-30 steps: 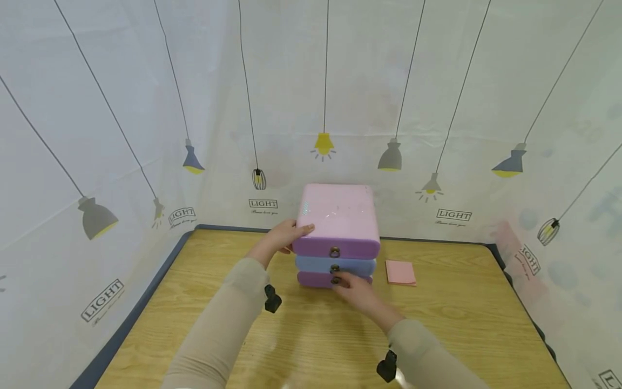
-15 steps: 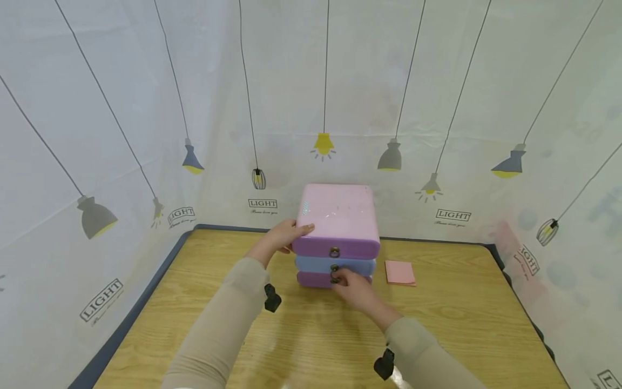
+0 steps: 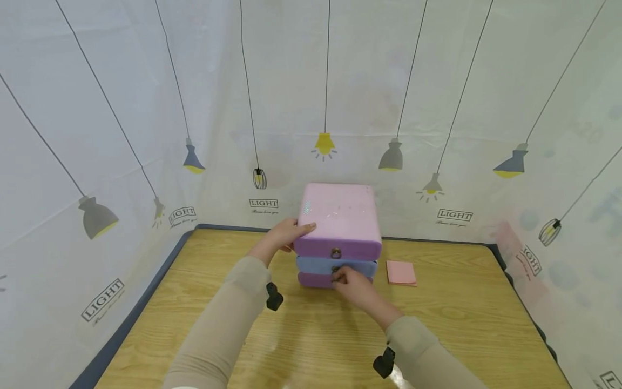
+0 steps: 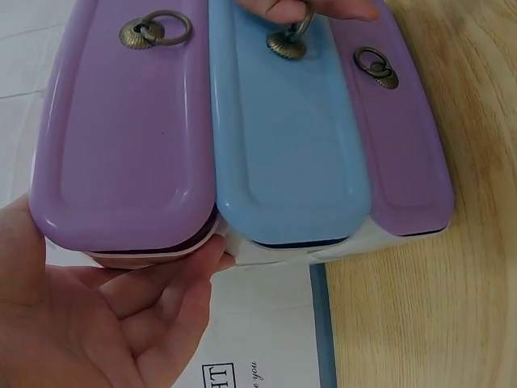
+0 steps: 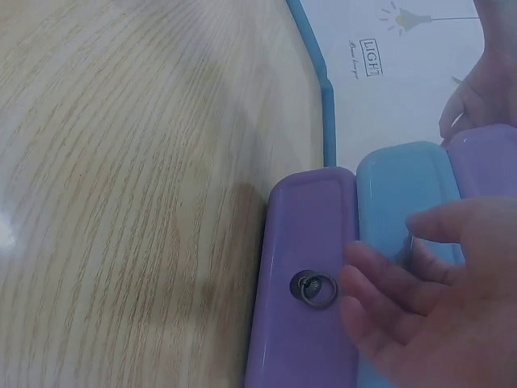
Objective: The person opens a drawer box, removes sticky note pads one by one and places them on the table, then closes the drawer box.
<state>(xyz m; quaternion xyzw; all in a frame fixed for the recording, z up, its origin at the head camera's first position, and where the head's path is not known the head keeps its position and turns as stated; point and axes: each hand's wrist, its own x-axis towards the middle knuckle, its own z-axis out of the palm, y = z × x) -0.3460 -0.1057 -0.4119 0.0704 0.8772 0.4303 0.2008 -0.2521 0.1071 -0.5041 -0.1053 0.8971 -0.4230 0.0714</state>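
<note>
A small chest of drawers (image 3: 340,210) with a pink top stands on the wooden table. It has a purple top drawer (image 4: 129,137), a blue middle drawer (image 4: 291,153) and a purple bottom drawer (image 4: 408,153), each with a bronze ring pull. My left hand (image 3: 286,236) grips the chest's upper left side, thumb on the pink top and fingers along the side. My right hand (image 3: 357,286) pinches the ring pull (image 4: 287,44) of the blue drawer between thumb and fingers. The bottom ring pull (image 5: 317,289) hangs free beside my fingertips.
A pad of pink sticky notes (image 3: 401,273) lies on the table (image 3: 452,308) to the right of the chest. Behind and on both sides hangs a white cloth (image 3: 282,97) printed with lamps. A dark blue edging runs along the table's borders.
My right fingers have risen slightly from beside the lower ring pulls and closed on the blue drawer's ring. The left hand keeps its hold on the chest.
</note>
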